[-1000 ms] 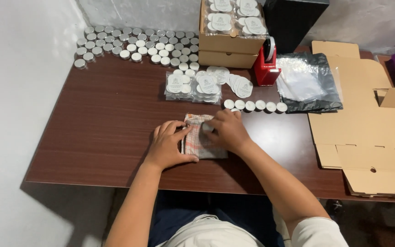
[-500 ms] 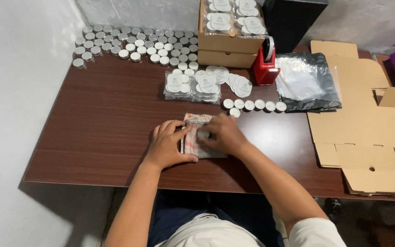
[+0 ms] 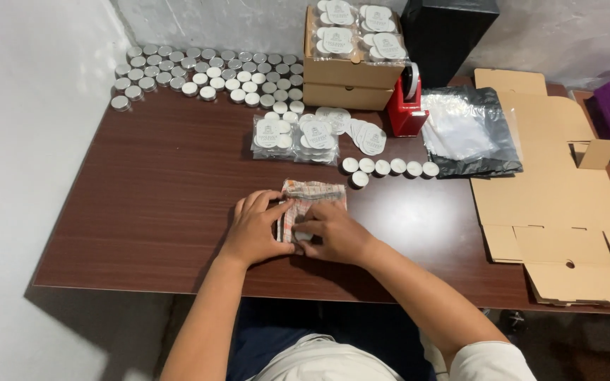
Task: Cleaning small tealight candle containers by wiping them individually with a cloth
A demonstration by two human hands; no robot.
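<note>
Barely any change over the last second: both hands in the same spot at frame centre, left hand (image 3: pixel 257 227) slid slightly inward along the packet, right hand (image 3: pixel 335 233) shifted a touch lower over its near edge. Reads as the same pressing or folding step, not finished, nothing picked up or put down.

Clear packet (image 3: pixel 310 204) flat on the brown table (image 3: pixel 142 190), centre of frame, just below the short row of small round tins (image 3: pixel 388 167). Looks like a thin see-through bag with pale contents showing reddish-brown lines through the film; far edge exposed, near half covered by the hands. Contents not identifiable.

Left hand: fingers spread flat, palm down on the packet's left side, pressing, not gripping. Right hand: fingers curled over the near right part, tips on the film; pinch or plain press, cannot tell.

Around: filled packets (image 3: pixel 294 134) and loose white round labels (image 3: pixel 365 135) above centre, field of silver tins (image 3: pixel 199 70) upper left, cardboard box (image 3: pixel 351 74) with more packets top centre, red tape dispenser (image 3: pixel 407 106), black bags (image 3: pixel 471 130), flat cardboard (image 3: pixel 552 197) at right.
</note>
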